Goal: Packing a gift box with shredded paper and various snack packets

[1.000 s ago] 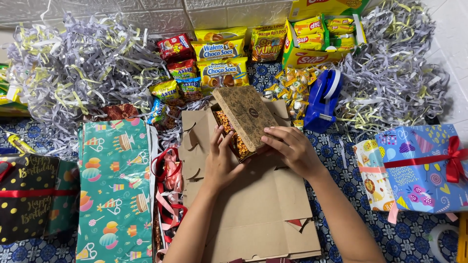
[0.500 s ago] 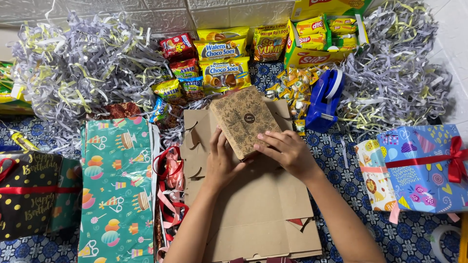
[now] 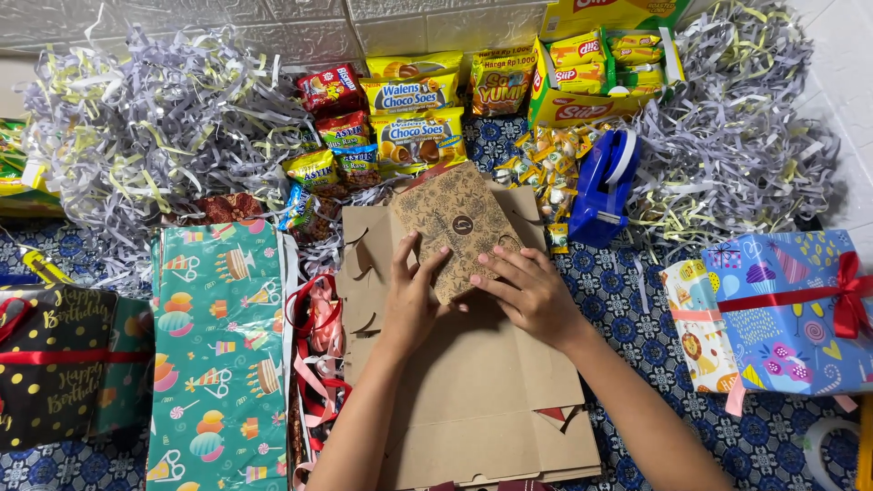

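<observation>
A small brown patterned cardboard box point(image 3: 457, 225) lies lid-down on a stack of flat brown cardboard sheets point(image 3: 473, 391). My left hand point(image 3: 412, 295) presses on the box's near left edge, fingers spread over its lid. My right hand point(image 3: 527, 291) rests on its near right corner, fingertips touching the lid. Both hands hold the box shut between them.
Shredded paper point(image 3: 155, 127) piles at the back left and right. Snack packets point(image 3: 414, 95) and a yellow carton point(image 3: 591, 64) line the back wall. A blue tape dispenser point(image 3: 605, 186), wrapped gifts point(image 3: 787, 314), green patterned wrapping paper point(image 3: 218, 355), a black gift bag point(image 3: 50, 359) and red ribbon point(image 3: 318, 345) surround the cardboard.
The box's lid was raised, showing snacks inside; it has come down and now lies shut under both hands.
</observation>
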